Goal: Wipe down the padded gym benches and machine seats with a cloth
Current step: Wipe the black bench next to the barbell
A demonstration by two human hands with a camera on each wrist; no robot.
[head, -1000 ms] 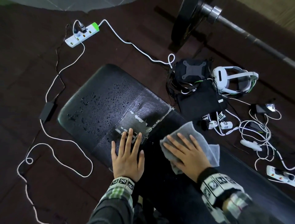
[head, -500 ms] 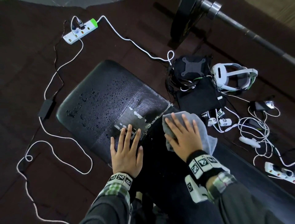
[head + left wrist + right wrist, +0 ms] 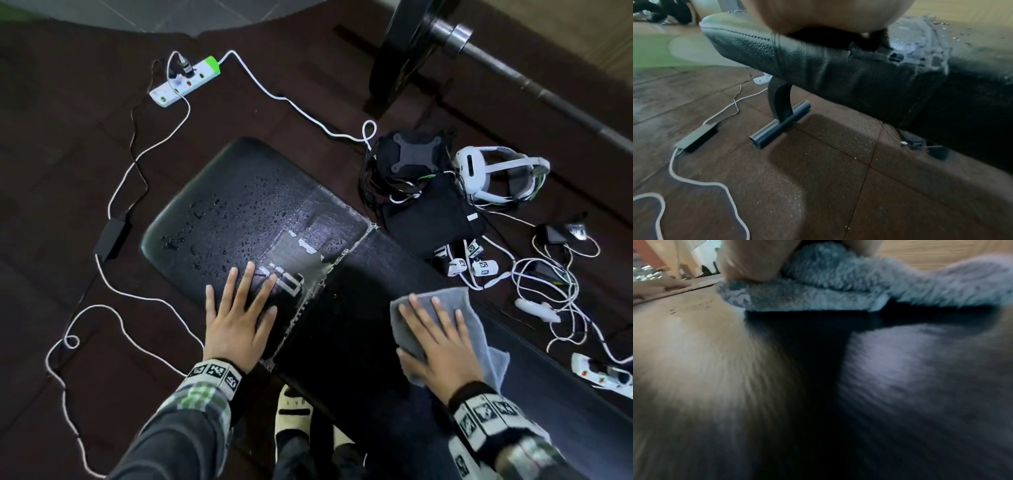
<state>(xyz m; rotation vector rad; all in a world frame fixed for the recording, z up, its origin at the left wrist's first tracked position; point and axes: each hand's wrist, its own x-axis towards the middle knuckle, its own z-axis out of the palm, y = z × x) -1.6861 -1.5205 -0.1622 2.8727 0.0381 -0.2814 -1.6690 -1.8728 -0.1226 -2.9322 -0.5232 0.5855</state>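
Note:
A black padded bench [image 3: 239, 205] runs from the upper left to the lower right, its far pad speckled with water drops and patched with worn tape near the seam [image 3: 329, 270]. My left hand [image 3: 239, 308] lies flat with spread fingers on the pad beside the seam. My right hand [image 3: 438, 339] presses flat on a grey cloth [image 3: 442, 301] against the nearer, darker pad. In the right wrist view the fluffy cloth [image 3: 838, 288] sits under my fingers, blurred. The left wrist view shows the bench's side [image 3: 838, 73] and its steel foot [image 3: 781, 125].
On the floor right of the bench lie a black pouch [image 3: 431, 216], a white headset [image 3: 496, 174], tangled white cables [image 3: 548, 284] and a power strip [image 3: 603, 373]. Another power strip [image 3: 185, 80] and a cable lie to the left. A barbell plate [image 3: 400, 48] stands behind. My shoe [image 3: 293, 411] is below.
My right hand slid the cloth from the seam toward the right and nearer along the dark pad. The left hand stayed planted on the pad.

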